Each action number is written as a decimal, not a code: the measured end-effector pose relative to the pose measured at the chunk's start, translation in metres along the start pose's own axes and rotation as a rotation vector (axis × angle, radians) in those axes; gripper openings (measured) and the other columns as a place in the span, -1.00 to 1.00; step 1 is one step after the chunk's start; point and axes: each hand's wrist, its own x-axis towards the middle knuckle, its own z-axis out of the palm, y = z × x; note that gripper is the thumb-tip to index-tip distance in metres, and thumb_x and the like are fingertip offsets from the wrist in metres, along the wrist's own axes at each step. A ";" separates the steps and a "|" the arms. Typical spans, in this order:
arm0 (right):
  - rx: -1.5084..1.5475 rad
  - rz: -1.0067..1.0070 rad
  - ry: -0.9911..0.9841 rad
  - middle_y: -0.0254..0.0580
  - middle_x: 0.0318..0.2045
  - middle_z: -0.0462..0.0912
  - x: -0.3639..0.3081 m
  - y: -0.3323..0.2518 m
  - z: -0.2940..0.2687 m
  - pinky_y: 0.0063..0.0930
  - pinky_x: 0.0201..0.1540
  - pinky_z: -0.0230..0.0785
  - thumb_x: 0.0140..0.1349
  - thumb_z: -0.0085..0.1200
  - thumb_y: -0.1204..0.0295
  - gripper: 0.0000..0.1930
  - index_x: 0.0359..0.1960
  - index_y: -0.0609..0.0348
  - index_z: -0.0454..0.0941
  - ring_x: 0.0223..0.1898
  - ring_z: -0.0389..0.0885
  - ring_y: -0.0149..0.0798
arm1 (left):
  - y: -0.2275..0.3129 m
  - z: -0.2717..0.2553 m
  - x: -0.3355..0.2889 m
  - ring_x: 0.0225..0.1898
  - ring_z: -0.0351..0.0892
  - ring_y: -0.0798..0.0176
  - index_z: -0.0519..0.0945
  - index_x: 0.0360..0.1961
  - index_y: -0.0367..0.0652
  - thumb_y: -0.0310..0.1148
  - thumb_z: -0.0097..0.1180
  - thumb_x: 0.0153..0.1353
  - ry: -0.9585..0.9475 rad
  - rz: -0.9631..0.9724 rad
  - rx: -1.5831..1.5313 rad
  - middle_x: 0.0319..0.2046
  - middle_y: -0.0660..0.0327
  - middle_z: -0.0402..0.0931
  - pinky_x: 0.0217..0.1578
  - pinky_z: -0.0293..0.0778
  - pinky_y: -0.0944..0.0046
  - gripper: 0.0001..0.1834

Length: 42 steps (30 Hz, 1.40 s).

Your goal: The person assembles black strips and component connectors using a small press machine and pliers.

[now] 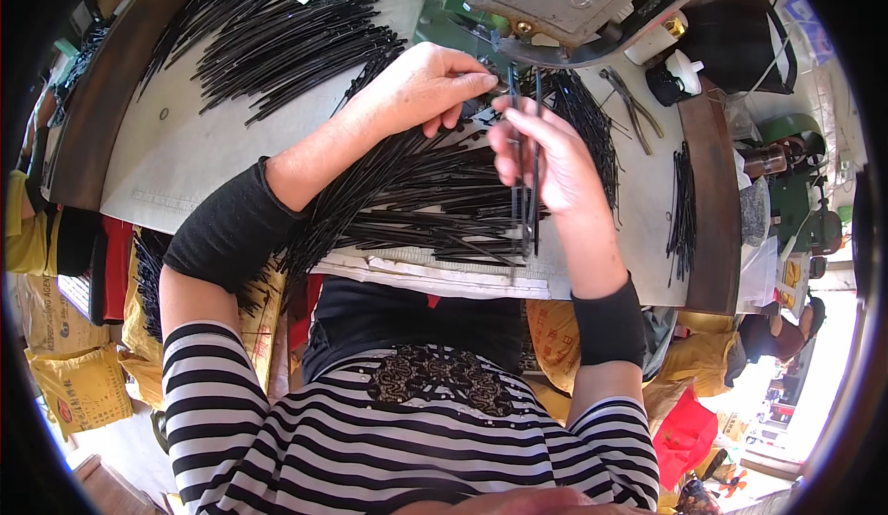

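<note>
My right hand (552, 152) has its fingers curled around a few thin black rods (536, 177). They stand almost straight up and down in the view, with their far ends by the machine. To its left, my left hand (421, 90) is closed in a pinch just in front of the green machine (450, 18). What sits between those fingertips is too small and dark to make out. Below both hands a wide heap of black rods (425, 187) covers the near part of the table. Another bundle of black rods (592, 131) lies just right of my right hand.
A large pile of black rods (287, 48) lies at the far left of the pale table (153, 159). Pliers (634, 113) rest right of the machine, near a white-and-black bottle (680, 78). A small rod bundle (683, 210) lies by the brown right edge (714, 210).
</note>
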 end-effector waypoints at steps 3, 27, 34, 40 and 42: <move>-0.085 0.020 0.043 -0.32 -0.58 0.47 -0.023 -0.009 -0.024 -0.70 -0.75 0.01 0.23 -0.05 0.36 -0.69 -0.03 0.24 0.40 -0.78 0.20 -0.58 | 0.005 0.006 -0.013 -0.80 0.38 0.41 0.53 -0.05 -0.06 -0.33 0.02 0.21 0.125 0.314 0.318 -0.74 0.24 0.47 -0.74 0.29 0.43 -0.72; -1.522 -0.520 0.833 -0.08 -0.01 0.48 -0.067 -0.013 -0.144 -0.35 0.05 0.28 0.09 0.09 0.42 -0.74 -0.16 0.18 0.53 0.02 0.44 -0.07 | 0.132 0.038 -0.125 -0.75 0.32 0.46 0.64 -0.43 -0.01 -0.30 0.29 -0.17 0.260 0.841 0.429 -0.60 0.35 0.43 -0.78 0.18 0.48 -0.81; -1.428 -0.657 0.714 -0.08 -0.07 0.53 -0.050 -0.010 -0.129 -0.38 0.05 0.26 0.08 0.10 0.45 -0.77 -0.21 0.23 0.54 0.00 0.47 -0.06 | 0.138 0.027 -0.138 -0.75 0.32 0.44 0.63 -0.45 -0.02 -0.31 0.28 -0.17 0.283 0.791 0.460 -0.61 0.34 0.45 -0.77 0.19 0.46 -0.82; -1.347 -0.647 0.675 -0.09 -0.13 0.56 -0.045 -0.011 -0.103 -0.41 0.00 0.29 0.08 0.09 0.45 -0.77 -0.22 0.25 0.54 -0.06 0.50 -0.10 | 0.095 0.022 -0.109 -0.68 0.44 0.34 0.63 -0.42 -0.07 -0.40 0.24 -0.15 0.403 1.258 0.387 -0.54 0.24 0.56 -0.69 0.29 0.44 -0.82; -1.307 -0.550 0.663 -0.08 -0.18 0.58 -0.043 -0.010 -0.102 -0.40 -0.03 0.31 0.08 0.09 0.43 -0.76 -0.22 0.26 0.54 -0.11 0.53 -0.10 | 0.074 0.009 -0.088 -0.51 0.59 0.20 0.60 -0.24 -0.16 -0.60 0.10 -0.06 0.084 0.912 0.464 -0.42 0.15 0.61 -0.56 0.45 0.34 -0.71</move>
